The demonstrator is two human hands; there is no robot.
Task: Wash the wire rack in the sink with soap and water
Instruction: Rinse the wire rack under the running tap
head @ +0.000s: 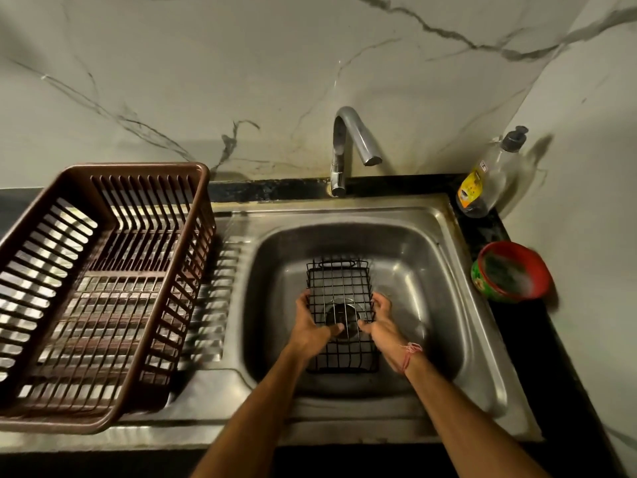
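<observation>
Far left on the steel drainboard [206, 401]: brown slatted dish basket [103, 294], tilted a little toward the basin.

In the basin of the sink [431, 257]: black wire rack [339, 288], held flat over the drain [339, 315], long axis running from the near wall toward the faucet [344, 146], looped wire handle at the far end.

Left hand [312, 327] on the rack's left edge: fingers curled round the outer wire, thumb laid across the grid on top, pointing right toward the middle. Clamped on the rack, not loose.

Right hand [381, 322] on the rack's right edge, mirror of the left: fingers hooked over the side wire, thumb reaching in over the grid toward the left thumb. Thumb tips near each other, not touching. Red thread band [410, 355] tied at the right wrist.

No stream visible from the faucet spout, which points right of the rack.

Right of the sink, on the dark counter [558, 374]: clear pump bottle [489, 177] with a yellow label in the back corner; nearer, a red-and-green bowl [512, 272] with suds and something dark inside, too blurred to name.
</observation>
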